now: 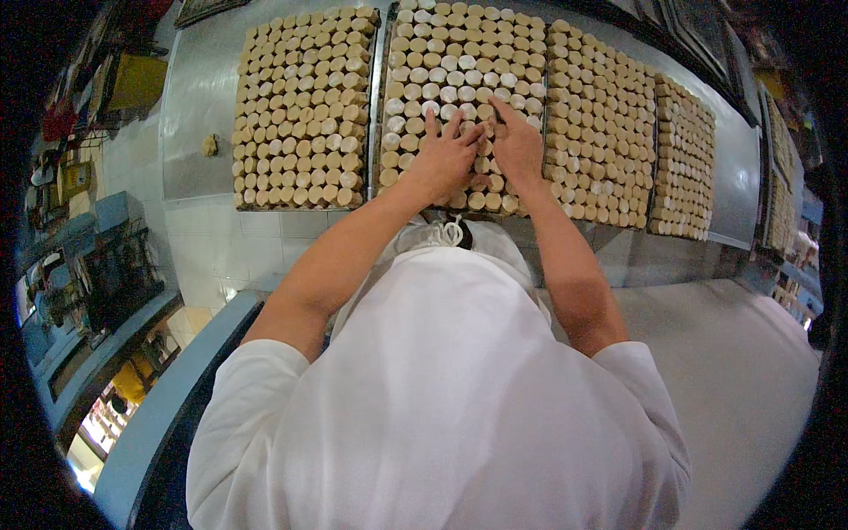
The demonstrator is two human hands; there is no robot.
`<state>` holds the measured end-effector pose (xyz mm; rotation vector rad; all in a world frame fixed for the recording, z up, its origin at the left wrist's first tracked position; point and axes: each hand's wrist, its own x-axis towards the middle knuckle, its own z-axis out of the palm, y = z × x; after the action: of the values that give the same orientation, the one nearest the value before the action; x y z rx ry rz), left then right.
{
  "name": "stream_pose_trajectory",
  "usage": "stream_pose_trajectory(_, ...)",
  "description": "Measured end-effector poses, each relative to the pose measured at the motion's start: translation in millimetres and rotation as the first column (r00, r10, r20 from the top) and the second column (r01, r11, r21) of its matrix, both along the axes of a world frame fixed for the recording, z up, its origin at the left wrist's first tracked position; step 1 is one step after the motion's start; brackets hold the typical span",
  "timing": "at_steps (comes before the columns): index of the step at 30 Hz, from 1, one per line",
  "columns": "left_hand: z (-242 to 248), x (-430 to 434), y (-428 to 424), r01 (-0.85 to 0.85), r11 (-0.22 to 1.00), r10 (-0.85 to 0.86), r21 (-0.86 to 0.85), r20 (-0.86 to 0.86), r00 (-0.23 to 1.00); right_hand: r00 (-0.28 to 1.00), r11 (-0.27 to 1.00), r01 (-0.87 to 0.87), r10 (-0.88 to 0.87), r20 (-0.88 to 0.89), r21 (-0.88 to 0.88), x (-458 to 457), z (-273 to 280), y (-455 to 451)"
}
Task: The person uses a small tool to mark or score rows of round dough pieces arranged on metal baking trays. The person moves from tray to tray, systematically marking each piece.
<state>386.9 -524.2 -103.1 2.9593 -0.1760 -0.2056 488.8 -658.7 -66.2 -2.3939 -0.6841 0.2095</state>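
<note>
Rows of small round dough pieces [464,30], pale and some dusted white, fill a dark-rimmed tray in front of me. My left hand [445,151] lies over the tray's near half with its fingers spread on the pieces. Close to its right, my right hand [515,142] has its index finger extended over the pieces. A small dark object [499,116] shows at that hand's fingers; what it is cannot be told. The hands hide several pieces beneath them.
Another full tray of dough pieces [305,106] lies to the left, and more trays [599,126] stand to the right on the metal table [199,73]. A small dough lump [211,145] sits at the table's left. Dark trays [682,33] are at the back right.
</note>
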Motion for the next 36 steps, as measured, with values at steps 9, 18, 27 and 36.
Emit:
stream_pose_trajectory(9, -4.6, -23.8, -9.7, 0.093, 0.995, -0.089, -0.031, 0.103, 0.991, 0.993, 0.993, 0.112, -0.11, 0.052, -0.043, -36.4, -29.8, -19.1)
stream_pose_trajectory(18, -25.0, -51.4, -18.2, 0.154, 0.986, -0.147, -0.061, 0.105, 0.984, 0.985, 0.981, 0.169, -0.17, -0.006, -0.093, -72.1, -25.6, -27.4)
stream_pose_trajectory(27, -32.0, -41.6, -40.7, 0.143, 0.989, -0.132, -0.037, 0.217, 0.967, 0.983, 0.979, 0.163, -0.15, 0.109, -0.12, -56.1, -26.4, -47.8)
stream_pose_trajectory(36, -8.5, -20.6, -56.1, -0.016, 0.999, 0.018, -0.035, 0.064, 0.998, 1.0, 1.0, 0.013, -0.014, 0.026, 0.013, -19.1, -16.2, -47.8)
